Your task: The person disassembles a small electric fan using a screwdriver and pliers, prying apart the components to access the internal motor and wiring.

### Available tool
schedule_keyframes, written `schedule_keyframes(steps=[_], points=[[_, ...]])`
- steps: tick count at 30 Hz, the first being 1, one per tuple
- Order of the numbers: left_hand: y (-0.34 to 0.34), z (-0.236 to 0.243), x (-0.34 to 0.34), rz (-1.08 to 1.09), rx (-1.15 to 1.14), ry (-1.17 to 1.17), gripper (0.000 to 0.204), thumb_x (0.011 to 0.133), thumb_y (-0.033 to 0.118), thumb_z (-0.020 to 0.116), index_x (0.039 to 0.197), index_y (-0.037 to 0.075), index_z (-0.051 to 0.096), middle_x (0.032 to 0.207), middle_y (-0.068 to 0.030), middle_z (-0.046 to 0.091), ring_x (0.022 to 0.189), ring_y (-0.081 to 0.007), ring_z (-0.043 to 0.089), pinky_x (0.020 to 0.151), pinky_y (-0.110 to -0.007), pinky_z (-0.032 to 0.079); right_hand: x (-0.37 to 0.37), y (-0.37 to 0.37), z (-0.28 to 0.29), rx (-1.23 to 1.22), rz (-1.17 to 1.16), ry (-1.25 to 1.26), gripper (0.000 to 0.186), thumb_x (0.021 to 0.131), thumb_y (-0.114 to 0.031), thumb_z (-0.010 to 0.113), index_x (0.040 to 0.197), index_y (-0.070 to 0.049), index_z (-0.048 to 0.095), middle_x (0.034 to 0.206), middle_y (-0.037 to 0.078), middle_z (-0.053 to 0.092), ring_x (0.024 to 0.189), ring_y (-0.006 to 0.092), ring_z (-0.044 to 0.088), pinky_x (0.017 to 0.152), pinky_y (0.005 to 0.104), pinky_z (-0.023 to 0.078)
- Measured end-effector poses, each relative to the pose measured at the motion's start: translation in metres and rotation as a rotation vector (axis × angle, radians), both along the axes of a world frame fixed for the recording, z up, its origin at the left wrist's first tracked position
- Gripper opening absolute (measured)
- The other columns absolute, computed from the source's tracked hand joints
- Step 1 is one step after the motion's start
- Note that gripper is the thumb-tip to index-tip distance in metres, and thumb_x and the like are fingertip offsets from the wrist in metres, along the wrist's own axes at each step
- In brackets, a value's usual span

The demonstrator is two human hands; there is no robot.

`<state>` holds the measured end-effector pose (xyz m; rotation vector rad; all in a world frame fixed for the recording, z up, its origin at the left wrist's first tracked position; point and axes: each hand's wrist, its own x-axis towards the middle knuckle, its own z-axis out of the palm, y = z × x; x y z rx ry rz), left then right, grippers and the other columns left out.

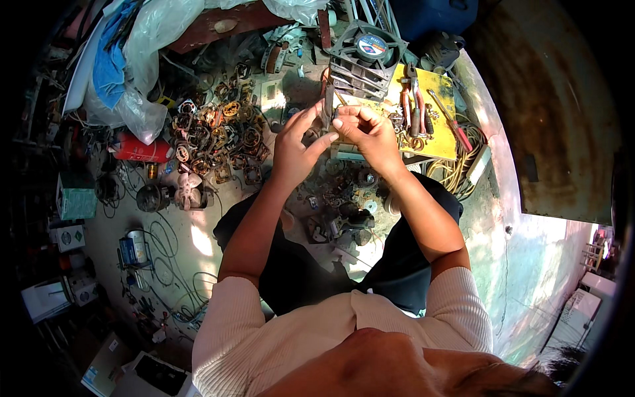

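Straight ahead, my left hand (296, 149) grips a dark grey, thin piece (328, 106) that stands roughly upright, seen almost edge-on; its exact kind cannot be told. My right hand (376, 137) is closed right beside it, thumb and fingers pinched together close to its near end. Whatever sits between those fingertips is too small to make out. Just beyond the hands lies a large square cooling fan (364, 69) with a round label on its hub. Pliers (415, 99) with red and dark handles rest on a yellow board (440, 142) to the right.
A red-handled screwdriver (456, 129) lies on the board's right side, near coiled cable (456, 175). Copper-wound motor parts (225, 129) are heaped at left, by a red cylinder (142, 148). More dismantled parts (340, 218) lie between my legs. A rusty panel (555, 112) stands at right.
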<state>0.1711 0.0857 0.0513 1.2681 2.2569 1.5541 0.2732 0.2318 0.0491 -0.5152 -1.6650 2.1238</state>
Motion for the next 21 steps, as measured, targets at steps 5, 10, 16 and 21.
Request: schedule_keyframes(steps=[5,10,16,21], points=[[0.000,-0.004,-0.001,-0.033,-0.023,-0.113,0.062,0.090,0.022,0.074,0.142,0.001,0.050,0.126,-0.0145,0.064,0.117,-0.0225,0.064,0.096,-0.034,0.049,0.002,-0.002,-0.001,0.225,-0.031,0.000,0.027,0.087,-0.005,0.076,0.112,0.001,0.068,0.097,0.003,0.070,0.090,0.0080,0.065,0.079,0.0244,0.054],[0.001,-0.009,0.003,-0.134,0.187,-0.506,0.046,0.100,0.023,0.062,0.138,-0.001,0.050,0.119,-0.0074,0.065,0.108,-0.0146,0.063,0.091,-0.029,0.049,0.004,-0.004,0.011,0.806,-0.127,0.113,0.034,0.079,-0.004,0.078,0.111,-0.002,0.068,0.101,0.009,0.070,0.096,0.0236,0.067,0.085,0.0331,0.053],[0.001,-0.009,0.002,-0.147,0.197,-0.581,0.032,0.103,0.018,0.055,0.130,0.000,0.056,0.107,-0.0006,0.065,0.090,-0.0066,0.060,0.081,-0.025,0.048,0.005,-0.007,0.017,0.937,-0.198,0.103,0.042,0.074,-0.012,0.082,0.113,-0.003,0.068,0.105,0.014,0.069,0.103,0.0351,0.064,0.090,0.0428,0.051],[-0.002,-0.002,0.005,-0.150,0.113,-0.623,0.030,0.102,0.013,0.054,0.129,0.000,0.057,0.104,-0.0004,0.066,0.091,-0.0060,0.060,0.079,-0.024,0.048,0.006,-0.002,0.014,1.112,-0.188,0.054,0.045,0.076,-0.016,0.082,0.117,-0.002,0.068,0.100,0.015,0.070,0.097,0.0344,0.066,0.099,0.0475,0.048]])
